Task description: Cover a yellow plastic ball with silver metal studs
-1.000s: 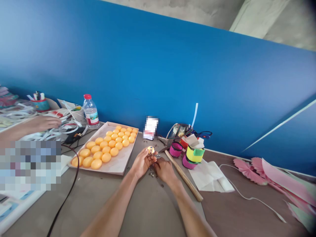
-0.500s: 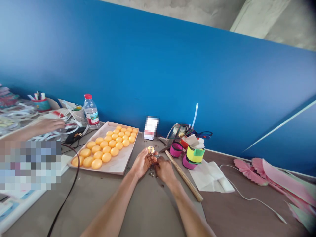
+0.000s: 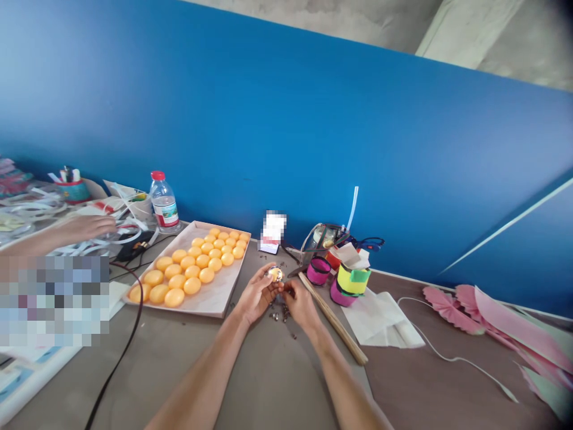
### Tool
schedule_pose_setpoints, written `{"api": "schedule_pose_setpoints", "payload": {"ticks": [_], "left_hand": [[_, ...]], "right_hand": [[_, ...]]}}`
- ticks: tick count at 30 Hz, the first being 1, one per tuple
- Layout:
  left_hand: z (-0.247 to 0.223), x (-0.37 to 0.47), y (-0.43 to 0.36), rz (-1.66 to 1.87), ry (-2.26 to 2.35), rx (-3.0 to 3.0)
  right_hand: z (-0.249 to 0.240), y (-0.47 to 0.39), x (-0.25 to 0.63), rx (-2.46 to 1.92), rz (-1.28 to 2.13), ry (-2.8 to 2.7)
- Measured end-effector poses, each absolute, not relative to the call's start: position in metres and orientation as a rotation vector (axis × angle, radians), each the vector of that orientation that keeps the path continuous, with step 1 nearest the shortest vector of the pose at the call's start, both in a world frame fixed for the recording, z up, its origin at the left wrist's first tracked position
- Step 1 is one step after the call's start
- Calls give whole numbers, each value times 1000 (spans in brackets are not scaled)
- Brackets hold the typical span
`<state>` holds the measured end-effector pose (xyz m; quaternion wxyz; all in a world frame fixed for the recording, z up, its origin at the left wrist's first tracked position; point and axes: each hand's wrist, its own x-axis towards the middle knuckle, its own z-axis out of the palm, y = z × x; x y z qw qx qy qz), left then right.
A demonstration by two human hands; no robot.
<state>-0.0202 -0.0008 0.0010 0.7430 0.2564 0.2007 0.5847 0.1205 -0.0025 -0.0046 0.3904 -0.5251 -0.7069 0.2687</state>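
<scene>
"Ball [image 3: 276, 274], yellow, with shiny and dark detail on it. Location, and how best to support it?"

"Beyond the right edge of the tray [image 3: 220, 291], toward the far edge of the table [image 3: 264, 382]. Judgement: let your left hand [image 3: 255, 298] serve purely as the clamp. Light, even pressure; too hard a squeeze could make a round thing slip. Turn the side you are working on toward your right hand [image 3: 299, 301], rather than twisting that wrist around."

"And the small metal bits [image 3: 274, 317]?"

"Loose on the table, just below both hands, outside the tray's near right corner. Work low over them, I'd suggest, so anything dropped lands close by. Mind the wooden stick [image 3: 333, 319], lying aslant beside your right hand; a wide elbow swing might nudge it."

"Hand pose?"

"Left: fingers curled, thumb up, ball held at the fingertips. Right: thumb and forefinger drawn together near your left fingertips, other fingers folded in. Whether something small is pinched there, I cannot tell; nor whether the two hands touch. Your forearms slant inward across the table and meet in front of you. Judgement: a good brace, should you rest the right fingertips against the left."
</scene>
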Motion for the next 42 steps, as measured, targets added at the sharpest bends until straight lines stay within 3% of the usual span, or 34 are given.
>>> {"api": "schedule_pose_setpoints", "payload": {"ticks": [10,18,26,36,42], "left_hand": [[1,-22,0,1291,404,557],[1,-22,0,1285,414,561],[0,-23,1,1283,445,568],[2,-20,-1,1252,496,621],[-1,-19,0,1225,497,674]], "right_hand": [[-7,4,126,-1347,782,-1721],[-5,11,130,-1233,1282,-1422],[3,7,130,-1113,1188,-1533],[8,6,124,-945,1346,-1091],[8,6,123,-1017,1235,-1129]]}}
